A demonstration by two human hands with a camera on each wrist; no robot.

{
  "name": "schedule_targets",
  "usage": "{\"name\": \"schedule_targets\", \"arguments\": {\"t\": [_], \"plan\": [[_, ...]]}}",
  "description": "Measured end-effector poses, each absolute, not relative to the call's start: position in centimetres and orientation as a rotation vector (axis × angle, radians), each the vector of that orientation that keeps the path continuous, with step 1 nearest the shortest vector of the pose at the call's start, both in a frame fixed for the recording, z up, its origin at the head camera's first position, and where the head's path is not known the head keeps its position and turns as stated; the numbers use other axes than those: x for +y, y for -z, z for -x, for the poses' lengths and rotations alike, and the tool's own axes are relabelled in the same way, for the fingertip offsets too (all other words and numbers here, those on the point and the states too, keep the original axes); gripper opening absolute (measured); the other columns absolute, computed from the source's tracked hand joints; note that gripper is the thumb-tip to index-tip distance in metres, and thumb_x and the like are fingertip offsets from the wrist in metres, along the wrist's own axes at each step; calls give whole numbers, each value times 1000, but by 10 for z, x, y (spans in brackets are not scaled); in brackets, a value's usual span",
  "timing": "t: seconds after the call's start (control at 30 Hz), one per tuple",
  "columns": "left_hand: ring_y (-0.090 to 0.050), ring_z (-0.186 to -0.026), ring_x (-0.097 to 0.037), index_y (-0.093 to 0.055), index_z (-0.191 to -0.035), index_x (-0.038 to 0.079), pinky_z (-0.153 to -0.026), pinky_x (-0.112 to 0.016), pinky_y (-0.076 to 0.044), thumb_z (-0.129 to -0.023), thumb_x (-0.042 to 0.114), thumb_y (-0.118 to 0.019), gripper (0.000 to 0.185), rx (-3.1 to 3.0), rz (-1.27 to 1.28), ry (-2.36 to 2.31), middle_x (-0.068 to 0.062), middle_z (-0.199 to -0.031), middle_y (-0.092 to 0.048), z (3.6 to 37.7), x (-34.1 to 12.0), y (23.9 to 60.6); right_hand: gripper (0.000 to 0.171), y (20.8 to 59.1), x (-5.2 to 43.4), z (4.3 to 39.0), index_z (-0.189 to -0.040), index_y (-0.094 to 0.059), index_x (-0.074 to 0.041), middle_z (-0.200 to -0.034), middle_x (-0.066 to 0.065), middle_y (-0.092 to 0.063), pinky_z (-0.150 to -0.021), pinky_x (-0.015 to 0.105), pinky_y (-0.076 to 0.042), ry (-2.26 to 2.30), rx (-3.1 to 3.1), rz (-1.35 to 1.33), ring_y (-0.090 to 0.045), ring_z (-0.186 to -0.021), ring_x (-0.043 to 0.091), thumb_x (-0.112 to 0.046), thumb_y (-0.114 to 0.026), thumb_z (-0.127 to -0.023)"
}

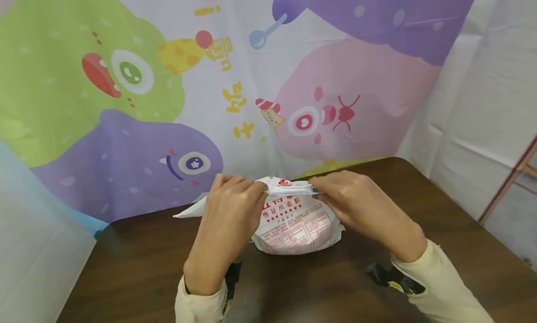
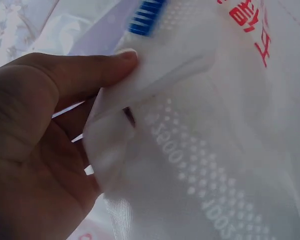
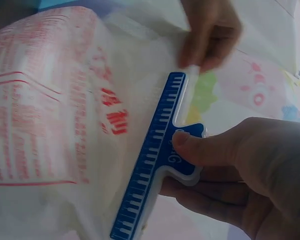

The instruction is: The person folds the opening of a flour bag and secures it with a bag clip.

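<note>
Sealing step: left hand [image 1: 228,206] pinches folded top of white red-printed plastic bag [image 1: 295,230] on dark wooden tabletop [image 1: 138,262]; right hand [image 1: 361,206] grips blue ridged sealing clip [image 3: 154,155] at fold. Next likely needs clip pressed fully closed.

The white bag with red print [image 1: 298,230] looks like thin, slightly translucent plastic film with a soft sheen and a fine dotted texture near its top. The blue ridged sealing clip [image 3: 157,150] is hard, smooth plastic. The dark brown table [image 1: 440,230] looks like wood with a dull polish. The cartoon-printed backdrop [image 1: 126,104] seems a smooth, matt sheet.
</note>
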State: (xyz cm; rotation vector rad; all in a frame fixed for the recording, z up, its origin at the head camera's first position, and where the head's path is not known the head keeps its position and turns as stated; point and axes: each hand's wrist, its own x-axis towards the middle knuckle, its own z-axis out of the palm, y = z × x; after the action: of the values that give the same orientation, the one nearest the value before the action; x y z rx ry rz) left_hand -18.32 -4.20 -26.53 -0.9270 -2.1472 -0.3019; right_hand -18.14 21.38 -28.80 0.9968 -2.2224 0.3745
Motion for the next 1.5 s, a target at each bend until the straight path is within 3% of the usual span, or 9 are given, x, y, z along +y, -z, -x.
{"name": "schedule_targets", "arguments": {"t": [0.6,0.93,1.17,1.5], "plan": [[-55,-62,-21,-67,-77,6,-70,-37,-42,-88,0,-64,14,-2027,957,367,-2,-65,-62,187,-32,264,33,290,222,192,-113,-73,-5,-102,3,-74,-74,37,-57,-589,-2186,-1055,-69,-88,16,-3,-79,-81],[-57,-64,-20,-60,-79,8,-71,-36,-41,-84,1,-70,13,-2076,950,400,0,-65,-53,186,-31,262,34,292,220,192,-113,-73,-6,-102,1,-73,-72,35,-56,-609,-2145,-1069,-67,-85,13,-2,-80,-79],[-56,-63,-19,-62,-78,7,-71,-36,-42,-84,0,-70,13,-2085,941,416,-1,-66,-56,188,-35,263,33,294,216,194,-112,-72,-4,-100,3,-73,-71,36,-56,-595,-2156,-1058,-68,-84,15,-5,-81,-80],[-58,-65,-21,-66,-82,8,-73,-39,-42,-82,2,-76,12,-2090,866,499,-2,-73,-66,189,-38,267,42,285,221,195,-126,-65,-12,-109,-4,-68,-84,30,-52,-686,-2304,-1042,-62,-94,10,-11,-78,-86]]}}
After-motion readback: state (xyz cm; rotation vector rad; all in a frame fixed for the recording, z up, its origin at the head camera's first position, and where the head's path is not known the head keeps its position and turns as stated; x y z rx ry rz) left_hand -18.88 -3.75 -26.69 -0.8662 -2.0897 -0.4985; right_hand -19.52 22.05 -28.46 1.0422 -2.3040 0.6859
